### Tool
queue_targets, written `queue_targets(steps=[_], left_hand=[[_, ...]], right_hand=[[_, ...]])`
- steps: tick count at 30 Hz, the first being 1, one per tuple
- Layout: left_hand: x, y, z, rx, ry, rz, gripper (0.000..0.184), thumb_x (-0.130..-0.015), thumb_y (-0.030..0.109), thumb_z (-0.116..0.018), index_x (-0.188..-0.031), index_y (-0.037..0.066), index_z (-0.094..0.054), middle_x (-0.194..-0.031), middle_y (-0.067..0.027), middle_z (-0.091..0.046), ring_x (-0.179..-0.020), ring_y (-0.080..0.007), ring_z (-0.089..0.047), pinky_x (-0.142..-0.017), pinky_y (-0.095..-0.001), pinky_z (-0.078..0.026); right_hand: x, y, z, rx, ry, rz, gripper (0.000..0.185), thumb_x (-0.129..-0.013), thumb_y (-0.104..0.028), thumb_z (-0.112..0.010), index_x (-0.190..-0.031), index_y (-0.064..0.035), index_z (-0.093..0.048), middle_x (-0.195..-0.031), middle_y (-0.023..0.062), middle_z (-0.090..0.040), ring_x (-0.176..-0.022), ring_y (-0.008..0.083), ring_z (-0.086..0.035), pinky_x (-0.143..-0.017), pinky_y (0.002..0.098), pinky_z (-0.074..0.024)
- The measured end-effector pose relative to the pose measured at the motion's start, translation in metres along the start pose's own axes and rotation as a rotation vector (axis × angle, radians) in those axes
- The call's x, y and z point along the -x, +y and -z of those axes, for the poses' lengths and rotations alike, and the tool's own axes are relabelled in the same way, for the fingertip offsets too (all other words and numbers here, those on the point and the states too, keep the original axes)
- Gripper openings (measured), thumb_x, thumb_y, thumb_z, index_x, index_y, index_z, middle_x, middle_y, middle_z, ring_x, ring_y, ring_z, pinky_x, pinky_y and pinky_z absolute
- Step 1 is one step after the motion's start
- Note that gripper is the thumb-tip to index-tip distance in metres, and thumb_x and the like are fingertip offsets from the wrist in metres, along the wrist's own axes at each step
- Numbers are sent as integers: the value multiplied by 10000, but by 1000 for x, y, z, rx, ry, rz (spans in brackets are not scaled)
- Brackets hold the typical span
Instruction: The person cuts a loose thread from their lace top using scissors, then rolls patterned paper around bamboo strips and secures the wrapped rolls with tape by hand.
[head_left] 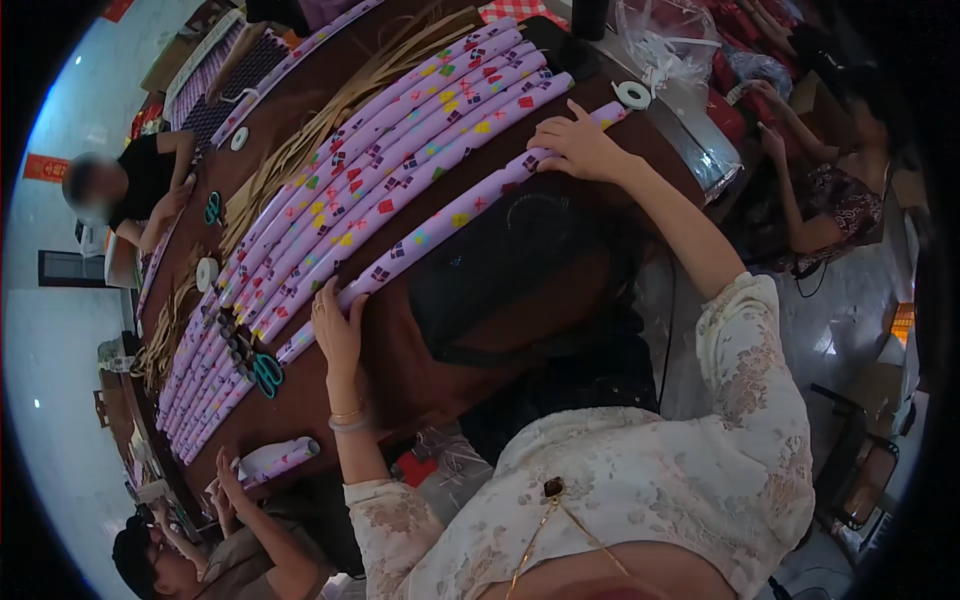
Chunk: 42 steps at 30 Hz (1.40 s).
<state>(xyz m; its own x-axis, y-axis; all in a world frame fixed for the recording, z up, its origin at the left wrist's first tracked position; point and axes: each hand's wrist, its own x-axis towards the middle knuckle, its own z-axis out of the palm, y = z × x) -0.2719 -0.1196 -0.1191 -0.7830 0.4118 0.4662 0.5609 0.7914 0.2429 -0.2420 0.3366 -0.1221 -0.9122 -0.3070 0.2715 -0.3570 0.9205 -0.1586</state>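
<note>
A long roll of lilac wrapping paper (450, 230), printed with small coloured shapes, lies slantwise along the near side of the dark table. My left hand (335, 322) holds its lower left part, thumb on the near side and fingers over the top. Near the upper right end, my right hand (580, 146) curves over the same roll, its index finger raised. Just beyond are several matching rolls (385, 165) side by side. Teal-handled scissors (267, 375) lie left of my left hand, and a white roll of tape (632, 95) sits past my right hand.
A black bag (510, 270) is on the near side of the roll. Shorter rolls (205, 385) are stacked at left, with brown paper strips (290, 150) behind. Co-workers sit at left (150, 185), lower left (240, 540) and right (825, 200). Clear plastic (665, 40) lies at upper right.
</note>
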Motion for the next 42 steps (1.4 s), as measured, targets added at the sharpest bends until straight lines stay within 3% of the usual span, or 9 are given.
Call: queue_targets(steps=[9, 15, 17, 23, 29, 31, 34, 35, 42], left_hand=[[-15, -18, -9, 11, -72, 13, 244, -847, 262, -571, -1003, 74, -586, -958, -111, -567, -915, -303, -536, -792, -404, -401], [-20, -26, -9, 58, -123, 41, 235, -846, 282, -567, -953, 77, -608, -940, -90, -578, -890, -286, -544, -775, -396, -401], [-20, -25, -9, 59, -137, 50, 238, -847, 288, -566, -947, 76, -611, -945, -92, -580, -892, -286, -544, -773, -395, -400], [-20, -26, -10, 52, -107, 38, 243, -840, 295, -575, -936, 75, -614, -948, -92, -581, -894, -284, -545, -770, -389, -398], [-19, -30, -12, 57, -127, 75, 234, -841, 286, -576, -936, 77, -615, -935, -91, -578, -897, -280, -545, -770, -388, -394], [-20, -30, -12, 29, -143, 82, 233, -843, 288, -575, -937, 79, -618, -933, -90, -576, -899, -277, -545, -773, -386, -391], [-21, -29, -11, 34, -134, 62, 233, -845, 290, -573, -938, 83, -622, -933, -87, -574, -894, -275, -545, -773, -383, -391], [-20, -31, -12, 34, -136, 66, 233, -845, 290, -573, -938, 83, -622, -933, -87, -574, -894, -275, -545, -773, -383, -391], [-21, -32, -13, 41, -148, 90, 252, -854, 307, -559, -940, 80, -627, -925, -91, -573, -883, -280, -545, -771, -386, -393]], right_hand=[[-15, 12, -1, -159, -71, -106, 319, -847, -385, -546, -1085, -178, -590, -1071, 30, -523, -1078, 222, -477, -1034, 485, -205], [-6, 31, 7, -214, -153, -191, 303, -892, -317, -498, -1158, -198, -579, -1139, 32, -561, -1161, 186, -459, -1072, 487, -123], [8, 61, -2, -169, -53, -240, 305, -899, -311, -478, -1182, -239, -564, -1196, 13, -545, -1192, 163, -438, -1078, 512, -87], [45, 134, 9, -279, 106, -267, 274, -873, -274, -531, -1109, -165, -620, -1153, 23, -589, -1183, 184, -461, -1024, 451, -240], [51, 111, 16, 56, 207, -441, 309, -866, -262, -535, -1152, -157, -588, -1184, 43, -567, -1158, 218, -482, -1029, 428, -250], [48, 87, 9, -3, 560, -388, 386, -882, -279, -506, -1249, -160, -498, -1310, 45, -461, -1227, 234, -407, -1052, 442, -207], [47, 50, 1, 375, 297, -274, 471, -898, -299, -472, -1334, -150, -378, -1419, 28, -314, -1301, 226, -301, -1067, 447, -172], [49, 47, -12, 324, 228, -279, 521, -905, -314, -452, -1374, -138, -306, -1459, 22, -228, -1337, 203, -227, -1076, 442, -147], [32, 3, -7, 188, -45, -89, 536, -931, -307, -385, -1402, -102, -230, -1475, 55, -179, -1361, 208, -159, -1094, 429, -83]])
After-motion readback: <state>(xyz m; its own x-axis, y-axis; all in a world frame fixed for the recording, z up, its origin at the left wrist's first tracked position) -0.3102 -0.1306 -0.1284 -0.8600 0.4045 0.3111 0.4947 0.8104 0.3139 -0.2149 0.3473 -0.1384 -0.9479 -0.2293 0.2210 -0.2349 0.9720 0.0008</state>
